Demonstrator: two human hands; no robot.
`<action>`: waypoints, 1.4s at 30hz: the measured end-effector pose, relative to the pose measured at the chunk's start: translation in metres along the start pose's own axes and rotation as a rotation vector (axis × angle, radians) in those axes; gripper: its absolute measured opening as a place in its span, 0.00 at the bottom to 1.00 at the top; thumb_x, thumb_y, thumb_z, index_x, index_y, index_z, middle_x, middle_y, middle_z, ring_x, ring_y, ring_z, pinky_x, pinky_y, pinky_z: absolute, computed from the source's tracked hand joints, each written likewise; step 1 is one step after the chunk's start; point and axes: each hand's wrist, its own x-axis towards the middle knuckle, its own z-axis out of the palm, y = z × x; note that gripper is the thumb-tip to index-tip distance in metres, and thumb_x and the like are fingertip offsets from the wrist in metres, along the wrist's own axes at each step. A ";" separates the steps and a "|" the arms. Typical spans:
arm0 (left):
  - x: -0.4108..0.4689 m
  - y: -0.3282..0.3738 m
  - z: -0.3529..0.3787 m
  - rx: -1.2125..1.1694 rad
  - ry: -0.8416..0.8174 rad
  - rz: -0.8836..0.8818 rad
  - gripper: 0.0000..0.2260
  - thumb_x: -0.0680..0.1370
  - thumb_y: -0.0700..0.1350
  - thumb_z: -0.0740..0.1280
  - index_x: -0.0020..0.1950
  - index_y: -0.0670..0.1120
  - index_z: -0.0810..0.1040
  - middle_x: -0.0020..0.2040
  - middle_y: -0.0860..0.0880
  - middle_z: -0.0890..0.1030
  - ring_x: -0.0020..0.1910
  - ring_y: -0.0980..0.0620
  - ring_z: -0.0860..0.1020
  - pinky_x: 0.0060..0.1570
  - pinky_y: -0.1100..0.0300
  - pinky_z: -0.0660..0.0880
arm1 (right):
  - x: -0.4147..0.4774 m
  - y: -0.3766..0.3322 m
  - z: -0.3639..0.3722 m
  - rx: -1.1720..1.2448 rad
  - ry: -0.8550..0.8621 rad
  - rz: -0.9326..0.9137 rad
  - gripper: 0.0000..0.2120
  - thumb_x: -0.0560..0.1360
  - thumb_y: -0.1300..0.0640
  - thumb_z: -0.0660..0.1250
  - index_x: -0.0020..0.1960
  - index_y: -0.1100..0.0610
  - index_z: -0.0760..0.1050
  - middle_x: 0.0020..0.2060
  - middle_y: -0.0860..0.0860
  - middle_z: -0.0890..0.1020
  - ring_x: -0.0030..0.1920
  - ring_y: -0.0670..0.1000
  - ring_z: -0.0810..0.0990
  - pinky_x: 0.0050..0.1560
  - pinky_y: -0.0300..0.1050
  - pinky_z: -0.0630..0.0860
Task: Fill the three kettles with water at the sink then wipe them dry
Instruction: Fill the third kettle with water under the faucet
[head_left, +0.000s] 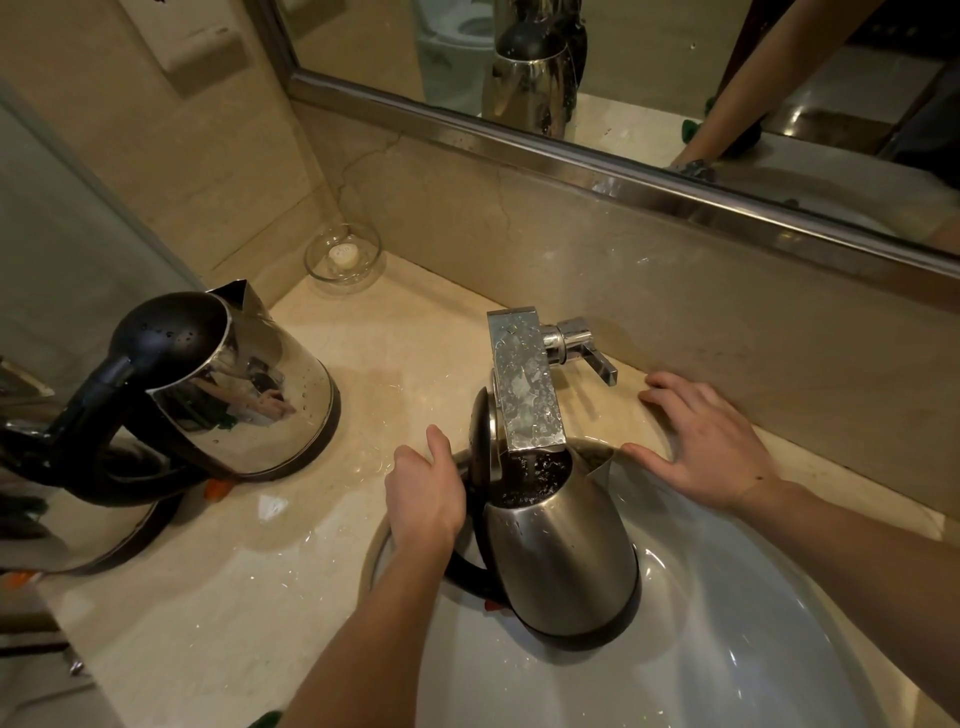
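Dim warm light, glare on wet counter (270, 506), wide-angle bending at edges.

Bathroom: sink (727, 649), mirror (675, 78), toilet reflected, soap dish (344, 258).

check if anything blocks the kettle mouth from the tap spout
Nothing visible does. The kettle has its lid swung up clear, the spout hangs right over the open mouth, and the left hand grips the handle beside it.

Three kettles (561, 561) (244, 395) (57, 525), two hands (423, 499) (711, 447), one tap (527, 384)
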 end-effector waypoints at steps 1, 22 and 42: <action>0.000 0.000 0.000 0.001 0.000 -0.002 0.24 0.83 0.58 0.50 0.54 0.39 0.73 0.40 0.47 0.75 0.36 0.53 0.72 0.37 0.55 0.66 | 0.000 0.000 0.000 -0.002 -0.005 0.002 0.37 0.71 0.27 0.53 0.68 0.53 0.71 0.70 0.48 0.69 0.66 0.53 0.69 0.67 0.50 0.67; 0.000 -0.001 0.000 -0.011 0.001 0.010 0.24 0.83 0.58 0.50 0.54 0.39 0.73 0.40 0.47 0.74 0.37 0.52 0.72 0.41 0.53 0.68 | 0.000 0.001 0.001 0.009 0.013 -0.001 0.37 0.71 0.27 0.54 0.67 0.53 0.72 0.69 0.49 0.71 0.65 0.53 0.70 0.67 0.51 0.68; 0.000 0.000 0.000 -0.012 -0.005 0.009 0.24 0.83 0.58 0.50 0.56 0.39 0.73 0.40 0.47 0.75 0.37 0.53 0.73 0.41 0.54 0.68 | 0.000 0.000 0.000 -0.006 0.002 -0.001 0.38 0.71 0.27 0.53 0.68 0.53 0.71 0.70 0.49 0.70 0.66 0.53 0.69 0.67 0.50 0.67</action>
